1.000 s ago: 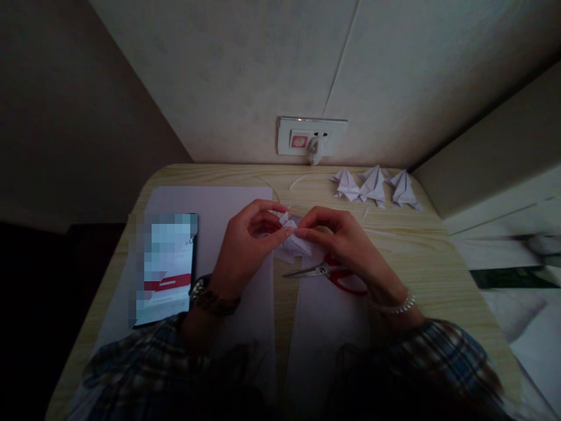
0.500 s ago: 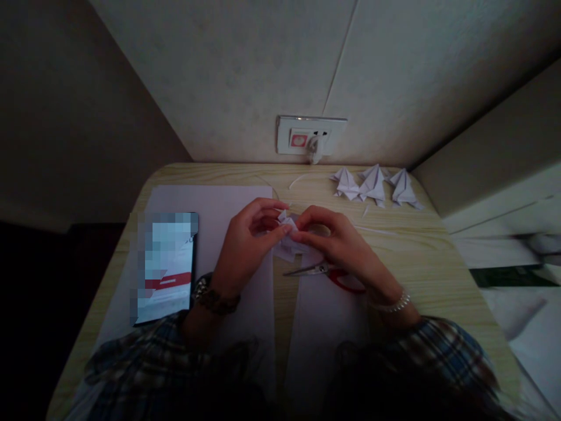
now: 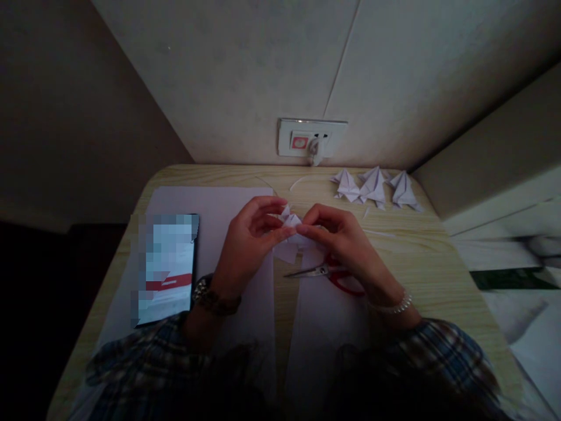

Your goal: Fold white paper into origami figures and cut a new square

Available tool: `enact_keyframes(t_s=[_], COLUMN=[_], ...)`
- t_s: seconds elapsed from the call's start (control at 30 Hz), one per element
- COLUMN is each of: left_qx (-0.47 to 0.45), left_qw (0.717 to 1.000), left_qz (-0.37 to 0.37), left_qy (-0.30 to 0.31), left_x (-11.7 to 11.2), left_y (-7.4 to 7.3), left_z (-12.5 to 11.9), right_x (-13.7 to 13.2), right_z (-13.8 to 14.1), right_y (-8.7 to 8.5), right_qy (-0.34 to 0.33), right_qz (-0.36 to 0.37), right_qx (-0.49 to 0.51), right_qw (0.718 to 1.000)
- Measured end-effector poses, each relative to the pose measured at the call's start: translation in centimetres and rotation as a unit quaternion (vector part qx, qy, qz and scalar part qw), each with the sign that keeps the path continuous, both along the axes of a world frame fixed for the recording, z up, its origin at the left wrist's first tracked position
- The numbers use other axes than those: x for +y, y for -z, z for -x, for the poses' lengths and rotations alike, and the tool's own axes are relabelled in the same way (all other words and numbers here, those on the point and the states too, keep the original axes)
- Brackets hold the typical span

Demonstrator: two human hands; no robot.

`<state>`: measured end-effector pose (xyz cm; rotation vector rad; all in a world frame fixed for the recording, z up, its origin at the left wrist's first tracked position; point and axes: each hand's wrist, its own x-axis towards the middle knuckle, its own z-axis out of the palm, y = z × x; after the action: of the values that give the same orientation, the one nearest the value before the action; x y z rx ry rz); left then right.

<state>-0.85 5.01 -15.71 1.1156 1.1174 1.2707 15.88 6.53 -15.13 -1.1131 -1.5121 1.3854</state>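
Observation:
A small piece of folded white paper (image 3: 291, 220) is pinched between both hands above the middle of the table. My left hand (image 3: 256, 231) is closed on its left side, thumb in front and fingers behind. My right hand (image 3: 335, 231) pinches its right side between thumb and fingers. Scissors with red handles (image 3: 346, 282) lie just below my right hand, blades pointing left. Three folded paper figures, shaped like frogs, stand at the back right: the left one (image 3: 346, 186), the middle one (image 3: 373, 188) and the right one (image 3: 403, 190).
On the left, a lit phone (image 3: 170, 269) rests on white paper sheets (image 3: 236, 316). More white paper (image 3: 326, 327) lies under the scissors. Thin paper strips (image 3: 298, 182) are scattered toward the back of the wooden table (image 3: 429, 280). A wall socket (image 3: 312, 138) holds a white plug.
The fingers of my right hand have shifted slightly on the folded paper, and more of its pointed top shows. The scissors and phone stay where they were.

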Motion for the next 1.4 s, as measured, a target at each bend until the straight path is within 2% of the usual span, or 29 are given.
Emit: enact_keyframes(t_s=[0.27, 0.5, 0.77, 0.97, 1.2, 1.4], left_qx=[0.001, -0.012, 0.019, 0.081, 0.122, 0.074], left_qw=[1.0, 0.999, 0.998, 0.992, 0.984, 0.993], left_qz=[-0.026, -0.045, -0.058, -0.1, -0.126, -0.09], left_qy=[0.016, 0.025, 0.031, 0.004, 0.01, 0.019], left_x=[-0.14, -0.17, -0.37, -0.36, -0.47, -0.31], left_y=[-0.05, -0.27, -0.37, -0.14, 0.05, -0.09], left_z=[0.02, 0.02, -0.1, -0.11, 0.19, 0.16], right_x=[-0.25, -0.14, -0.32, -0.53, -0.26, 0.29], right_z=[0.28, 0.23, 0.42, 0.6, 0.31, -0.37], right_y=[-0.46, -0.34, -0.19, 0.1, 0.15, -0.26], right_qy=[0.043, 0.012, 0.032, 0.057, 0.044, 0.046], right_qz=[-0.004, 0.049, 0.048, 0.041, 0.037, 0.02], right_qx=[0.065, 0.126, 0.105, 0.079, 0.09, 0.076], right_qw=[0.997, 0.991, 0.993, 0.994, 0.994, 0.996])
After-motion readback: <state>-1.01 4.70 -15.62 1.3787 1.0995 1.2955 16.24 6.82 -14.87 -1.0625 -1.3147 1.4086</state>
